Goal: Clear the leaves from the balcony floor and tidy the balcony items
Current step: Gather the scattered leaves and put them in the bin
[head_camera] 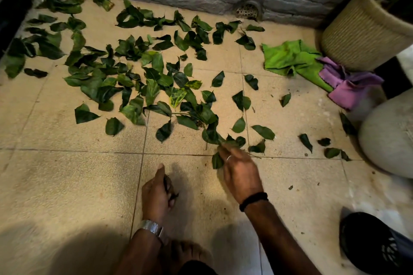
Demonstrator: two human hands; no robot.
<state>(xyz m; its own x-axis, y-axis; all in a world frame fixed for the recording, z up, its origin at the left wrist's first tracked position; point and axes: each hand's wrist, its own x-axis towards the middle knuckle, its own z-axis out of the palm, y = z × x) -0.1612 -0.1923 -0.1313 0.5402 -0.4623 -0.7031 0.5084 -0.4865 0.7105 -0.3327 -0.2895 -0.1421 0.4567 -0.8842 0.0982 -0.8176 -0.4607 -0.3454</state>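
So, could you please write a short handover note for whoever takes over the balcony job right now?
Left hand: holds a few gathered leaves.
Right hand: reaches into leaves on the tile, fingers at a leaf; grip blurred.
Leaves: most lie scattered across the floor up to the wall.
Green cloth and purple cloth: crumpled beside the woven pot.
Left: nearly all leaves, both cloths.

Warm dim light — soft shadows below, blurred, bowed edges.

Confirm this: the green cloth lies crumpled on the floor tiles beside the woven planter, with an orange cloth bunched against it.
Not quite. The head view shows the cloth bunched against the green cloth is purple, not orange. The rest holds: the green one lies crumpled on the floor tiles beside the woven planter.
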